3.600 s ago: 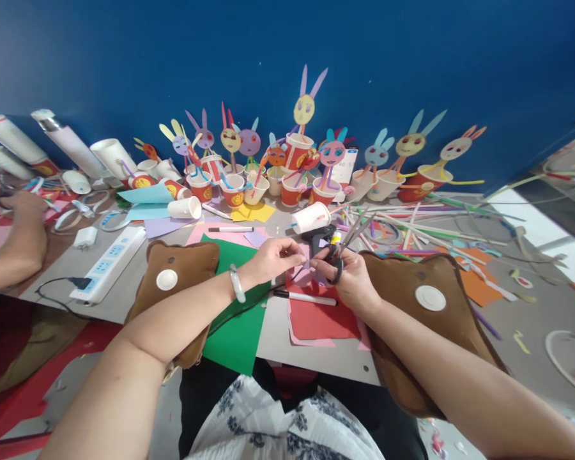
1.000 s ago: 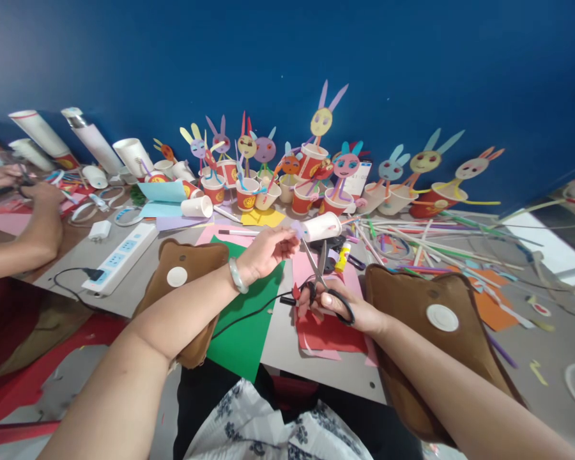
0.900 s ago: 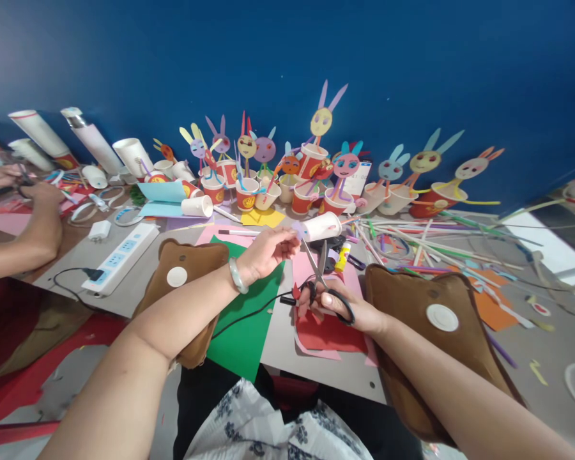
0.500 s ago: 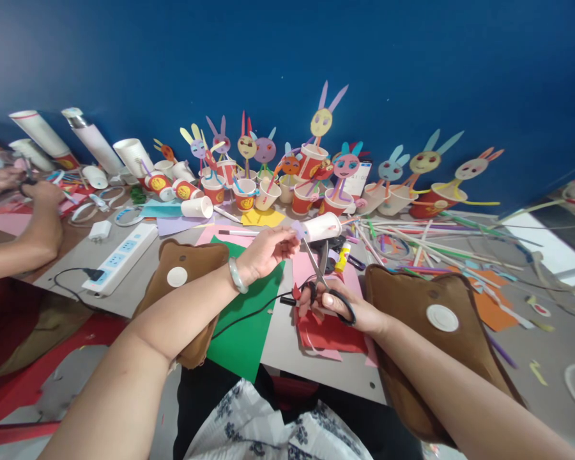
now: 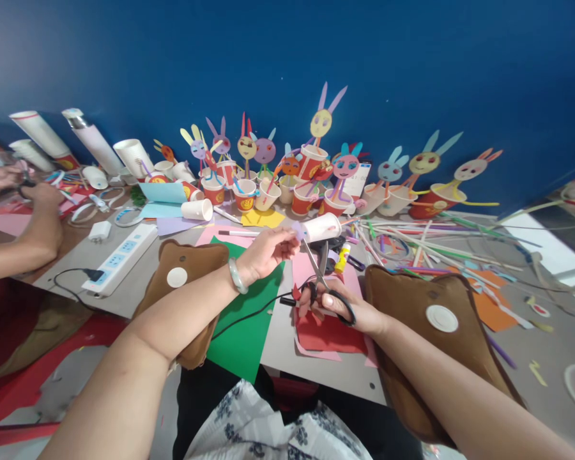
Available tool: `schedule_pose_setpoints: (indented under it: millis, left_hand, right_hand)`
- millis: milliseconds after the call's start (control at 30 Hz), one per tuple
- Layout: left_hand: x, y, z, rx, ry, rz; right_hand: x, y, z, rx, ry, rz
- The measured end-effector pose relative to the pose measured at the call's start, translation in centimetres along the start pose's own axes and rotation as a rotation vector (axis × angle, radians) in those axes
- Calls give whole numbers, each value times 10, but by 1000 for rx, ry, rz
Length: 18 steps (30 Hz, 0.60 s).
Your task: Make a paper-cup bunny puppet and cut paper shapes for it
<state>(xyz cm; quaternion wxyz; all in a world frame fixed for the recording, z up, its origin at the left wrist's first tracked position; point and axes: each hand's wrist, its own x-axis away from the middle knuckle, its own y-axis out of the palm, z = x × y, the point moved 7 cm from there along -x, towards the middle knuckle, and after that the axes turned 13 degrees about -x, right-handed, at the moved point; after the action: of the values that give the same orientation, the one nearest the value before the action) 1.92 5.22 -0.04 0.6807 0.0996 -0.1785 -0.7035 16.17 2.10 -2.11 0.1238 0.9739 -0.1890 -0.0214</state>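
Between the fingertips of my left hand [image 5: 267, 254] is a small piece of purple paper [image 5: 298, 231]. My right hand [image 5: 338, 303] has its fingers in the black handles of a pair of scissors [image 5: 320, 271]. The blades are spread apart and point up and away from me; one tip reaches close to the purple piece. Whether it touches the paper I cannot tell. Below my right hand lies red paper [image 5: 333, 333] on pink sheets. Green paper [image 5: 242, 313] lies under my left wrist.
Paper cups with rabbit-faced figures [image 5: 347, 167] line the blue wall. Brown cushion-like pouches [image 5: 412, 358] lie at both sides. A power strip [image 5: 122, 259] sits left, a glue stick [image 5: 344, 257] ahead, coloured strips [image 5: 441, 246] right. A co-worker's hands [image 5: 33, 191] work at far left.
Part of the light blue paper at the back left has lifted and now stands up in front of a cup. My hands, the purple piece and the scissors have hardly moved.
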Motion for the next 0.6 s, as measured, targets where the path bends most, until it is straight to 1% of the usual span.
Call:
schedule_pose_setpoints:
  millis: [133, 600]
  left_hand:
    - [-1, 0, -1, 13, 7, -7]
    - [-1, 0, -1, 1, 12, -21]
  right_hand:
    - [0, 0, 0, 12, -3, -15]
    - [0, 0, 0, -5, -10, -4]
